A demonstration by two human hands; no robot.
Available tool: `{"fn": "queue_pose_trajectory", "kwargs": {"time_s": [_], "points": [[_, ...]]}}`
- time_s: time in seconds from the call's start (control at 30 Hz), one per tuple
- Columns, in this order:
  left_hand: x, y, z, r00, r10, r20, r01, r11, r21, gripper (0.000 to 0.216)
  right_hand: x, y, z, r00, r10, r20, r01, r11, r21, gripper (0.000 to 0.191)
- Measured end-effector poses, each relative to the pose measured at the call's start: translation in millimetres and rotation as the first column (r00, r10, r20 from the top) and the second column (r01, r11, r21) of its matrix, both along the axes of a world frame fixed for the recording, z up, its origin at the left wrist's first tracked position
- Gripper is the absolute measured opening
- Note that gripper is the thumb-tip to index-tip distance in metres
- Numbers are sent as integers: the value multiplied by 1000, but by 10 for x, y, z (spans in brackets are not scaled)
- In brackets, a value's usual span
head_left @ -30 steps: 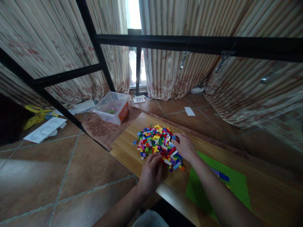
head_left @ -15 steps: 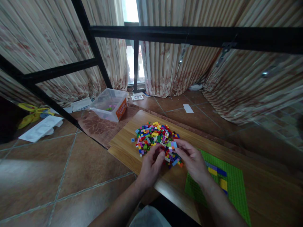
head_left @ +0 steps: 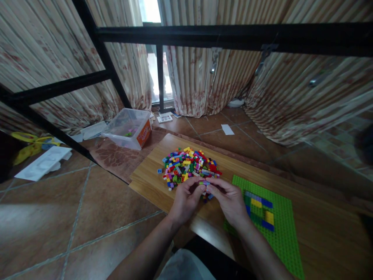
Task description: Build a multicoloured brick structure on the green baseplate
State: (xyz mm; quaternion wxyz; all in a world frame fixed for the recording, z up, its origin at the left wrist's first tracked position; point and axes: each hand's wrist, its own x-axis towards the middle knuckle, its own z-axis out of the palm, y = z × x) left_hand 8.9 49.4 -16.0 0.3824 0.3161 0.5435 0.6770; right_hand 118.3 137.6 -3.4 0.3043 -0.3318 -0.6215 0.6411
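Observation:
A heap of small coloured bricks (head_left: 188,165) lies on a wooden table (head_left: 320,229). My left hand (head_left: 186,200) and my right hand (head_left: 229,200) meet just in front of the heap, fingertips pinched together on a few small bricks (head_left: 205,183) held between them. To the right lies a green baseplate (head_left: 279,233) with several yellow, blue and green bricks (head_left: 260,208) stuck on it.
A clear plastic box (head_left: 129,128) with an orange label stands on the tiled floor behind the table. Black metal bars (head_left: 204,35) cross in front of striped curtains. White packaging (head_left: 43,163) and yellow items (head_left: 27,142) lie on the floor at left.
My right hand has drawn back from the heap toward me and met the left hand. Both now pinch small bricks between them. The view has shifted right, showing more baseplate.

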Motion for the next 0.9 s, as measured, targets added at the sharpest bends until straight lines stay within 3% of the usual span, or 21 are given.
{"fn": "queue_pose_trajectory", "kwargs": {"time_s": [0.27,0.43,0.6,0.77,0.9], "points": [[-13,49,-26,980,-2,199,1,1000,3,30,-2,-29,-68,998,-55,18,55,998,27,27],[-24,46,-72,904,-4,426,1,1000,6,31,-31,11,-79,993,-113,14,114,993,-37,29],[-36,43,-52,775,-36,631,56,998,-13,35,-67,147,-141,981,-136,138,114,981,159,27],[-57,84,-80,821,-19,570,37,999,-20,39,-64,160,-97,976,-121,181,57,944,325,27],[-56,123,-73,923,-32,384,52,998,-42,39,-66,81,-13,989,-52,137,18,971,237,30]]}}
